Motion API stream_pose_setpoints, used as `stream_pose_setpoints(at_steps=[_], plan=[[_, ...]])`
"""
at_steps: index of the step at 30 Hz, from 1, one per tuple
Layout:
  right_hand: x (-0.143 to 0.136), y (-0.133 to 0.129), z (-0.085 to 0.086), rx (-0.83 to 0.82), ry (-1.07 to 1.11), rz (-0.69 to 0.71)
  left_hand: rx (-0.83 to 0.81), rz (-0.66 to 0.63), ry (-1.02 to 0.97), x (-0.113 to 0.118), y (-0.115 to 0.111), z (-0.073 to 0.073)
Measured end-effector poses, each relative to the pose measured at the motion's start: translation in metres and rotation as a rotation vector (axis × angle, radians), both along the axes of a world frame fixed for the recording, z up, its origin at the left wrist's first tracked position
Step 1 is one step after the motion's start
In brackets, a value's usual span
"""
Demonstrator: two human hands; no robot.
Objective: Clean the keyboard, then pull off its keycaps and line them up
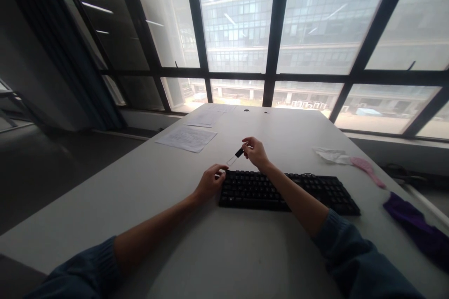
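Observation:
A black full-size keyboard [252, 191] lies on the white table. My left hand [209, 181] is at its upper left corner, thumb and fingers closed round that corner; whether a small key is also between the fingertips I cannot make out. My right hand [255, 153] is raised just above the keyboard's back edge. Between its fingers it pinches a keycap puller [239, 153] with a black handle. The puller's thin wire loops point down and left, toward the keyboard's upper left corner, close to my left fingertips.
Printed paper sheets [187, 138] lie on the white table [168, 191] beyond my left hand. Along the right edge are a crumpled white piece [331, 155], a pink item [366, 169] and a purple cloth [417, 224]. Large windows [238, 18] stand behind the table.

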State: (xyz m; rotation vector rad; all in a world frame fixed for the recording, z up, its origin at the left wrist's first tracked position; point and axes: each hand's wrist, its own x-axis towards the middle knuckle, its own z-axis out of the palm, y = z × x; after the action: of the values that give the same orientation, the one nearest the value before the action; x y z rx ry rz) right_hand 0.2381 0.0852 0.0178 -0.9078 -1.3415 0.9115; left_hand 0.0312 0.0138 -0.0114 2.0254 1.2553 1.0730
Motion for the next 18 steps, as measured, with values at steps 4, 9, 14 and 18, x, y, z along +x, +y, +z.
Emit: stream_pose_setpoints(at_steps=[4,9,14,18], plan=[[-0.004,-0.005,-0.008,0.036,0.010,0.012,-0.060,0.024,-0.023,-0.003,0.000,0.004],[-0.004,-0.004,-0.014,0.073,0.074,-0.123,-0.065,-0.011,-0.041,-0.007,0.004,0.003],[0.001,-0.001,-0.023,-0.010,0.146,-0.186,-0.079,-0.080,-0.010,-0.010,0.016,0.002],[0.001,-0.001,-0.027,-0.025,0.148,-0.212,-0.220,-0.136,0.024,-0.011,0.028,0.010]])
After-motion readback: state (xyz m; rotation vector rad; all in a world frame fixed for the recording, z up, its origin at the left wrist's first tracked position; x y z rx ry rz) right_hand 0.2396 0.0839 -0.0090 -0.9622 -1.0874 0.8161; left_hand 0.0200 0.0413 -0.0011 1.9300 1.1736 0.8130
